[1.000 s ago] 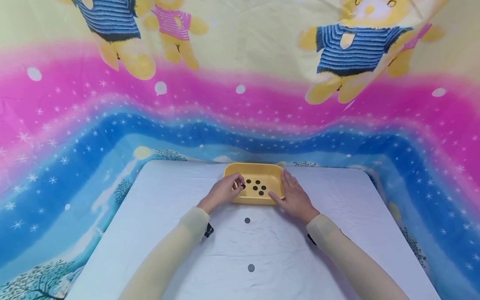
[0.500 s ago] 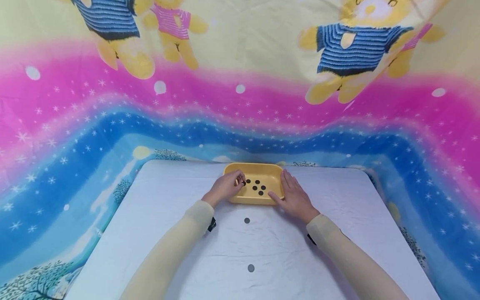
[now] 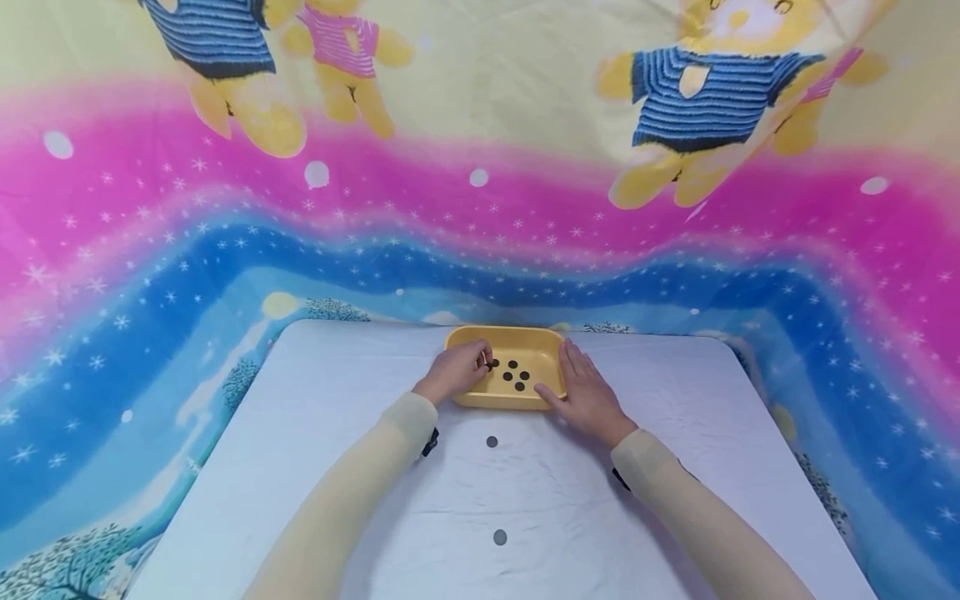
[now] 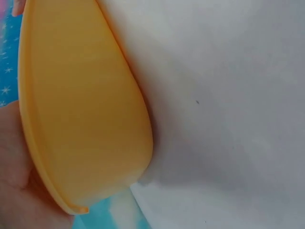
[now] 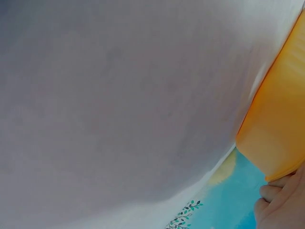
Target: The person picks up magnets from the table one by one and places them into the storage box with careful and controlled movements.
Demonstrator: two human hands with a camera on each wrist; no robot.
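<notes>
In the head view, a shallow yellow tray (image 3: 525,402) stands at the table's far edge. Several small dark round discs (image 3: 507,377) lie spread over its floor. My left hand (image 3: 455,369) reaches over the tray's left side, with thumb and forefinger pinching a small dark disc (image 3: 491,365) low inside. Another disc (image 3: 496,362) lies right beside those fingertips. At the right end my right hand (image 3: 592,403) rests on the rim, its fingers straight along the outside and its thumb over the inside. The wrist views show the tray's outer wall (image 4: 90,105) and part of each hand.
Two more dark discs lie on the white tablecloth (image 3: 660,375) in front of the tray, a nearer disc (image 3: 500,537) and a farther disc (image 3: 492,442). A patterned cloth backdrop (image 3: 480,275) rises directly behind the table's far edge.
My left hand has shifted slightly right and away from me inside the tray, with the pinched disc moving along toward another disc. The right hand keeps its place on the rim.
</notes>
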